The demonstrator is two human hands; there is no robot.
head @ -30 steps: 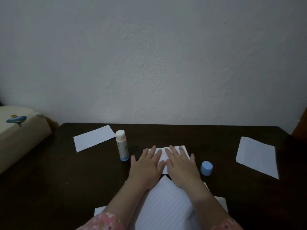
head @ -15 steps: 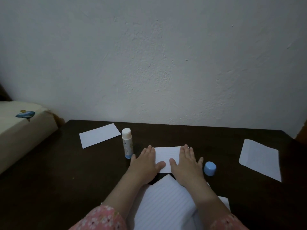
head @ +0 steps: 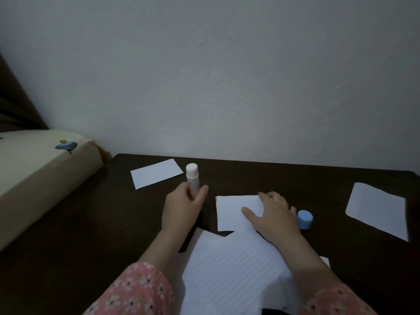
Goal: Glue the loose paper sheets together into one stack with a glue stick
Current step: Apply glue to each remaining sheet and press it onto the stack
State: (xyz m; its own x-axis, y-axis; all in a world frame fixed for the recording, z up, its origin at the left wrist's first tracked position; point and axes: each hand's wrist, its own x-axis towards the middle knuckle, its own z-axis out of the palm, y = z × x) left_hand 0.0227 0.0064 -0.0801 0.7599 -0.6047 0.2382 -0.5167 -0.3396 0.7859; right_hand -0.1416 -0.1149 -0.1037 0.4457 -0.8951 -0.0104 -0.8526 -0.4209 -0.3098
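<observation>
Hands come first: the left hand (head: 181, 206) curls its fingers and thumb around the bottom of the tall white glue stick tube (head: 192, 177), which stands upright on the dark brown wooden table (head: 79, 235) with no cap on. It looks like the hand is just taking hold of it. The right hand (head: 273, 214) lies flat with straight fingers, pressing down on the small white lined paper sheet (head: 234, 212) in the middle of the table. The round blue glue cap (head: 304, 219) sits just beside the right hand, on its right side. Closer to the person lies a big white lined paper sheet (head: 231, 269), partly under the arms, and more white paper pokes out from below it. Two loose pieces wait farther off: a plain white paper slip (head: 156, 173) at the back left, near the glue stick, and a white paper piece (head: 378, 209) well apart at the far right. The arms wear pink flowery sleeves (head: 134, 289). A cream cushion with a blue spinning-top picture (head: 34, 169) sits left of the table, and a rough white wall (head: 227, 76) stands behind. I think the job is only partly done: the middle sheet may already be pressed onto something, but I cannot tell, and at least the two far pieces are not stuck on yet. The glue tube has small dark marks on it, but they are too tiny to read.
</observation>
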